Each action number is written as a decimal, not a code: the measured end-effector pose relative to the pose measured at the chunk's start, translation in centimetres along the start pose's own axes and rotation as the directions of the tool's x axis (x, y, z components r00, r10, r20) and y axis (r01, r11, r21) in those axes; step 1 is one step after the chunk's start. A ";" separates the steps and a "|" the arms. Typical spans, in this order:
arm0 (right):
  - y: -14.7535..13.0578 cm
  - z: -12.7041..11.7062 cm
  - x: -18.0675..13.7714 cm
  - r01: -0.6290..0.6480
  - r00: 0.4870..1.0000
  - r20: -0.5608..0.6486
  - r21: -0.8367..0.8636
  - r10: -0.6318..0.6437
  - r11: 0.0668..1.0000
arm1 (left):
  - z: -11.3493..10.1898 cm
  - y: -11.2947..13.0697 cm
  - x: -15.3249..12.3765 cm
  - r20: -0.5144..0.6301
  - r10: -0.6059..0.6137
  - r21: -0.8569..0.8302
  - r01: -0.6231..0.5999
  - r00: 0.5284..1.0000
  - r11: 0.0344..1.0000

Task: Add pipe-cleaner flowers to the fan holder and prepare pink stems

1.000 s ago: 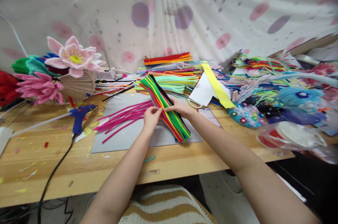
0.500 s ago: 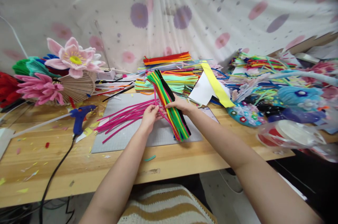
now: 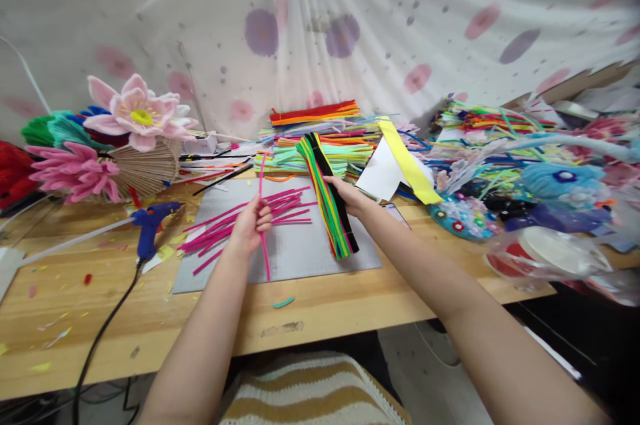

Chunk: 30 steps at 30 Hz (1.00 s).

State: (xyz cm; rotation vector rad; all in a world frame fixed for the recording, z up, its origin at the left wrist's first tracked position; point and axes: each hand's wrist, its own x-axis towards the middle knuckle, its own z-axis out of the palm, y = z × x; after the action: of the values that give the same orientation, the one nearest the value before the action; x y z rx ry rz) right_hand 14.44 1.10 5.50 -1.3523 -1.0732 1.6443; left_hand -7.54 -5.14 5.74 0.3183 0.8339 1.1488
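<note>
My left hand (image 3: 254, 221) is closed around a magenta pipe cleaner (image 3: 265, 258), which stands nearly upright in the picture. Beneath and around that hand, several loose magenta pipe cleaners (image 3: 287, 205) lie spread over the grey cutting mat (image 3: 300, 258). To the right, my right hand (image 3: 345, 195) grips a multicoloured bundle of pipe cleaners (image 3: 327, 201), with black, green, yellow and red strands. The bundle is tilted, its top leaning left, above the mat's right part. Some fingers of the right hand are hidden behind it.
A blue glue gun (image 3: 149, 228) with a black cord rests on the left of the wooden table (image 3: 165, 318). Fuzzy flowers (image 3: 137, 111) stand behind it. More pipe cleaner bundles (image 3: 320, 158) are stacked at the back. A yellow strip (image 3: 407, 161) and craft pieces (image 3: 463, 215) lie right.
My left hand has moved left, away from the bundle, with a magenta pipe cleaner in it. The bundle in my right hand now leans less and sits slightly farther right at its top.
</note>
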 end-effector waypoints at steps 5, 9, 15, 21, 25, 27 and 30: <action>0.0 1.6 -0.4 0.086 0.988 0.123 0.035 -0.089 0.996 | 4.4 -3.9 1.3 0.000 0.224 0.241 -0.217 0.975 0.946; 0.0 2.4 -1.1 0.130 0.967 0.216 0.025 -0.133 0.991 | 5.6 -5.9 2.9 -0.031 0.380 0.359 -0.344 0.925 0.868; 0.3 2.7 -1.0 0.170 0.955 0.250 -0.011 -0.162 0.985 | 5.1 -6.1 4.2 -0.025 0.477 0.445 -0.418 0.878 0.792; 0.4 2.5 -1.0 0.164 0.940 0.299 0.015 -0.161 0.986 | 5.8 -4.7 2.8 0.018 0.217 0.381 -0.207 0.976 0.901; 0.0 2.4 -1.4 0.129 0.947 0.292 0.041 -0.135 0.991 | 5.3 -4.0 2.4 0.060 0.138 0.374 -0.150 0.989 0.915; -0.1 2.4 -1.4 0.123 0.952 0.279 0.031 -0.127 0.992 | 4.9 -3.9 2.5 0.071 0.115 0.378 -0.133 0.991 0.916; 0.0 2.2 -1.2 0.119 0.954 0.277 0.000 -0.115 0.993 | 4.4 -3.8 2.8 0.085 0.104 0.382 -0.129 0.991 0.915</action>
State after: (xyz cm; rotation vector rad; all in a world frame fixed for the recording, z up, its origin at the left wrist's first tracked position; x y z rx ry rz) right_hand 12.52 -0.33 6.14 -1.0661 -1.3055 1.7738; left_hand -1.36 -3.37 5.20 0.7383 0.9962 1.0729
